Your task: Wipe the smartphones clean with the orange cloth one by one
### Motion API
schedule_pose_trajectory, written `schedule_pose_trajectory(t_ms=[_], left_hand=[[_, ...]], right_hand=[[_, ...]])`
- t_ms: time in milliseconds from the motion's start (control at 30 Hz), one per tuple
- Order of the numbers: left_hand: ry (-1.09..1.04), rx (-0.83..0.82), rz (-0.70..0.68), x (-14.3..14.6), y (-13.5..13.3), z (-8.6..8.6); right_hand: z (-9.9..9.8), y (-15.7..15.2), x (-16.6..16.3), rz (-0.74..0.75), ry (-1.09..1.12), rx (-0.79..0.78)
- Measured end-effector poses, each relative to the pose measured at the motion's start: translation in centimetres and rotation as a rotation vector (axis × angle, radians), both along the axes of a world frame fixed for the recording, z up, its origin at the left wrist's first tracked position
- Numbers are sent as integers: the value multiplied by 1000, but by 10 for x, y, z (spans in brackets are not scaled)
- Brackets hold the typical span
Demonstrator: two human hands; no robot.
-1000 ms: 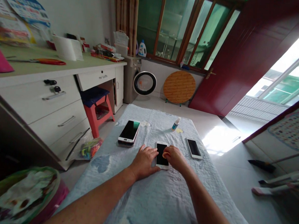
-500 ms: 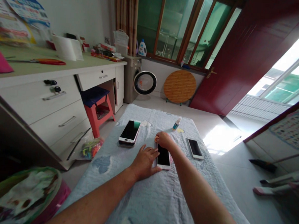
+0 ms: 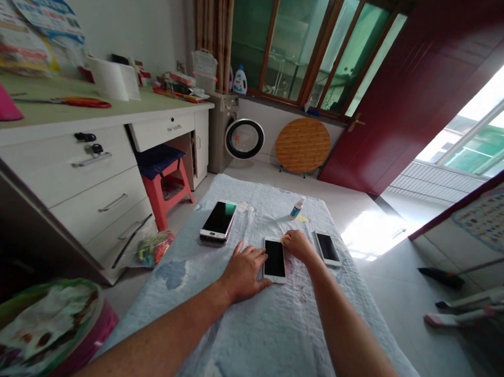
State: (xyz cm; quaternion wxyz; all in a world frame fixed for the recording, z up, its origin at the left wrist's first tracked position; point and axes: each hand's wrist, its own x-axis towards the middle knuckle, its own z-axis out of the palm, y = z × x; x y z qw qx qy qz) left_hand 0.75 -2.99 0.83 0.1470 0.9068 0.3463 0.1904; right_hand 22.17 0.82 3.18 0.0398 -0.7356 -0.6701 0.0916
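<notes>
A white-framed smartphone [image 3: 275,261] with a dark screen lies face up on the cloth-covered surface. My left hand [image 3: 245,269] rests flat at its left side, fingers spread against the edge and thumb by the lower corner. At the phone's upper right corner, my right hand [image 3: 298,244] is closed with the fingertips pinched on a small orange piece, mostly hidden by the fingers. To the left sits a stack of phones [image 3: 219,219], a white-framed one on top. Another white phone [image 3: 327,248] lies to the right. Beyond my right hand stands a small spray bottle [image 3: 296,208].
A light blue patterned cloth [image 3: 243,330] covers the surface. Left are a desk with drawers [image 3: 94,184], a red stool [image 3: 164,189] and a waste bin [image 3: 98,327]. A washing machine [image 3: 221,132] with its door open and a round wooden tabletop [image 3: 303,145] stand behind.
My right hand has moved right along the phone's top edge, from the upper left corner to the upper right, uncovering the screen. My left hand stays in place.
</notes>
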Motion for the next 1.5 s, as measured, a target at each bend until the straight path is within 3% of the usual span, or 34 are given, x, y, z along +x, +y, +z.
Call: schedule_pose_trajectory(t_ms=[333, 567, 767, 1233, 1500], left_hand=[[-15, 16, 7, 1, 2, -6], [-15, 11, 17, 1, 3, -7], [-24, -16, 24, 1, 3, -7], [-19, -34, 3, 0, 3, -5], [-45, -41, 39, 0, 1, -6]], right_hand=[[-8, -80, -16, -89, 255, 81], [10, -107, -17, 89, 269, -17], [14, -90, -29, 266, 333, 12], [-1, 8, -42, 155, 47, 220], [-5, 17, -51, 333, -58, 120]])
